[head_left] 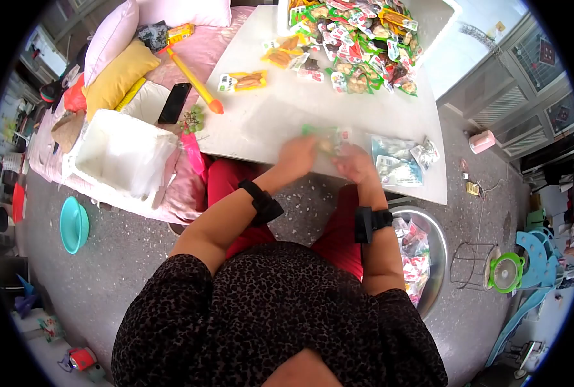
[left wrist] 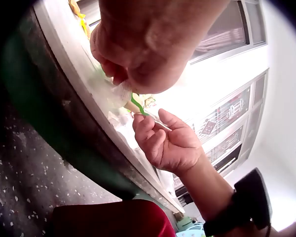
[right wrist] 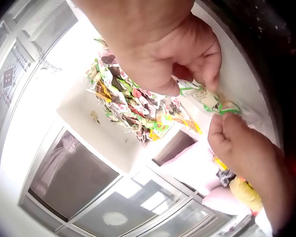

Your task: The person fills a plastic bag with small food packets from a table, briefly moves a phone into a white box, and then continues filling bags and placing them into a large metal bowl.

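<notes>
A small clear packet with green edges (head_left: 326, 140) is between the two hands above the table's near edge. The left hand (head_left: 298, 157) pinches one end of it; in the right wrist view this hand (right wrist: 249, 155) has its fingers curled at the packet's green corner (right wrist: 229, 106). The right hand (head_left: 355, 164) pinches the other end, and in the left wrist view its thumb and fingers (left wrist: 167, 143) meet at a green edge. Light blue and clear bags (head_left: 396, 161) lie just right of the right hand.
Many colourful packets (head_left: 364, 48) spill from a white bin (head_left: 438, 16) at the table's back. A yellow packet (head_left: 243, 80), black phone (head_left: 174, 103) and orange-tipped yellow stick (head_left: 195, 80) lie to the left. A white foam box (head_left: 122, 155) sits left; a metal basin (head_left: 436, 258) stands on the floor at right.
</notes>
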